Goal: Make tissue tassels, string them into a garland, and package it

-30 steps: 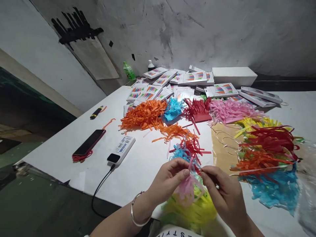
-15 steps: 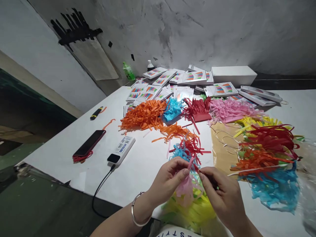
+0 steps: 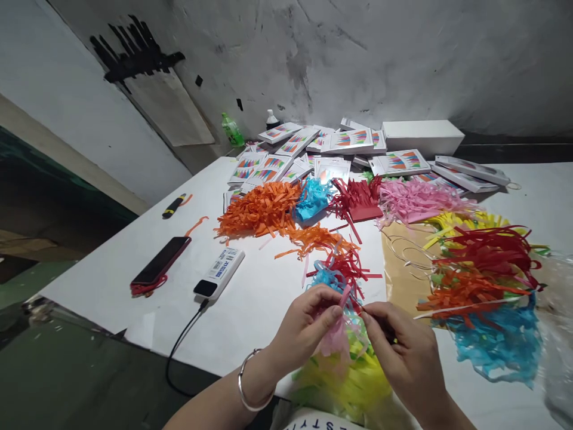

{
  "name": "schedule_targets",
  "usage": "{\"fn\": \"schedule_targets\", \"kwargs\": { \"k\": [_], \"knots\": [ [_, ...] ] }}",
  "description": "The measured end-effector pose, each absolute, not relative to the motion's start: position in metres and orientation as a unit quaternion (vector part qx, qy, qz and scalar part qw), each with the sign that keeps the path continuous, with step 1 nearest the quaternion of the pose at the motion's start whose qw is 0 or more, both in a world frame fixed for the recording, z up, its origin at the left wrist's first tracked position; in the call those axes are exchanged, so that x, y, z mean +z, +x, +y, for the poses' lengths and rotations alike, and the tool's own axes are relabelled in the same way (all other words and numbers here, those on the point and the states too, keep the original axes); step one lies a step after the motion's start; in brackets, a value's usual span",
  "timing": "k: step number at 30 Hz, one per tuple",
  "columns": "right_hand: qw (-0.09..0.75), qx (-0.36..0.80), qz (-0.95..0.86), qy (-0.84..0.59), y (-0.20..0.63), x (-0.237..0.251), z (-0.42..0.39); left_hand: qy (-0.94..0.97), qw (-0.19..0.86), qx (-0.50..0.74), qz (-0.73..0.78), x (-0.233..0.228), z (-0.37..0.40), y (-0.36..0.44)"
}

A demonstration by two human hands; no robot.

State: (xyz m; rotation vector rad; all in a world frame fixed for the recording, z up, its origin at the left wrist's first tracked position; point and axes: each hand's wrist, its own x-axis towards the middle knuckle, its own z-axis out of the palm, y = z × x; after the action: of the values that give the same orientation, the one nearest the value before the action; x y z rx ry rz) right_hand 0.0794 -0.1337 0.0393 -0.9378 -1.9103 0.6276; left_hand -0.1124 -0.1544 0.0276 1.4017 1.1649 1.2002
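Observation:
A pink tissue paper tassel (image 3: 335,339) hangs from my left hand (image 3: 308,322), whose thumb and fingers are pinched on its top end. Close on the right, my right hand (image 3: 398,346) is closed too; thumb and forefinger pinch something thin by the tassel's top, too small to make out. Just past my fingertips lie a blue tassel (image 3: 329,276) and a red tassel (image 3: 351,263), with a loose orange tassel (image 3: 317,240) beyond. Below the hands, yellow tissue fringe (image 3: 349,382) spreads near my lap.
Fringe piles in orange (image 3: 259,209), red (image 3: 358,200) and pink (image 3: 416,200) line the table's middle. Behind them are printed flat boxes (image 3: 349,141) and a white box (image 3: 423,136). At left lie a phone (image 3: 161,261), a cabled white device (image 3: 219,273) and a yellow-black cutter (image 3: 173,206).
Both hands keep nearly the same place and grip on the pink tassel. The view has shifted very slightly; nothing else visibly moved.

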Motion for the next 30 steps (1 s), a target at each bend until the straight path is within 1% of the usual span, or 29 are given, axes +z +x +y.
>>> {"fn": "schedule_targets", "kwargs": {
  "k": [3, 6, 8, 11, 14, 16, 17, 19, 21, 23, 26, 28, 30],
  "knots": [
    [0.446, 0.202, -0.792, -0.364, 0.08, 0.041, -0.133, 0.607, 0.416, 0.479, 0.479, 0.028, -0.155, -0.113],
    [0.409, 0.126, -0.839, -0.334, 0.083, 0.043, -0.132, 0.661, 0.34, 0.466, 0.48, 0.029, -0.155, -0.114],
    [0.375, 0.147, -0.854, -0.33, 0.086, 0.045, -0.13, 0.695, 0.308, 0.449, 0.469, 0.03, -0.156, -0.114],
    [0.352, 0.301, -0.804, -0.374, 0.087, 0.042, -0.128, 0.729, 0.282, 0.426, 0.456, 0.03, -0.157, -0.114],
    [0.344, 0.502, -0.664, -0.434, 0.082, 0.034, -0.127, 0.739, 0.253, 0.425, 0.458, 0.029, -0.157, -0.112],
    [0.343, 0.617, -0.561, -0.432, 0.077, 0.027, -0.127, 0.746, 0.234, 0.426, 0.455, 0.028, -0.158, -0.111],
    [0.346, 0.655, -0.523, -0.421, 0.075, 0.024, -0.127, 0.753, 0.224, 0.424, 0.452, 0.028, -0.159, -0.111],
    [0.354, 0.691, -0.491, -0.395, 0.072, 0.019, -0.128, 0.767, 0.209, 0.413, 0.446, 0.027, -0.16, -0.11],
    [0.359, 0.686, -0.502, -0.385, 0.071, 0.016, -0.129, 0.777, 0.204, 0.396, 0.445, 0.024, -0.161, -0.109],
    [0.373, 0.64, -0.543, -0.394, 0.072, 0.013, -0.131, 0.779, 0.208, 0.385, 0.45, 0.019, -0.161, -0.106],
    [0.458, 0.551, -0.56, -0.415, 0.077, 0.013, -0.13, 0.775, 0.224, 0.376, 0.456, 0.011, -0.162, -0.095],
    [0.526, 0.53, -0.519, -0.417, 0.084, 0.015, -0.123, 0.786, 0.244, 0.358, 0.441, 0.007, -0.164, -0.085],
    [0.581, 0.524, -0.469, -0.41, 0.096, 0.018, -0.111, 0.824, 0.286, 0.307, 0.382, 0.007, -0.165, -0.079]
  ]
}}
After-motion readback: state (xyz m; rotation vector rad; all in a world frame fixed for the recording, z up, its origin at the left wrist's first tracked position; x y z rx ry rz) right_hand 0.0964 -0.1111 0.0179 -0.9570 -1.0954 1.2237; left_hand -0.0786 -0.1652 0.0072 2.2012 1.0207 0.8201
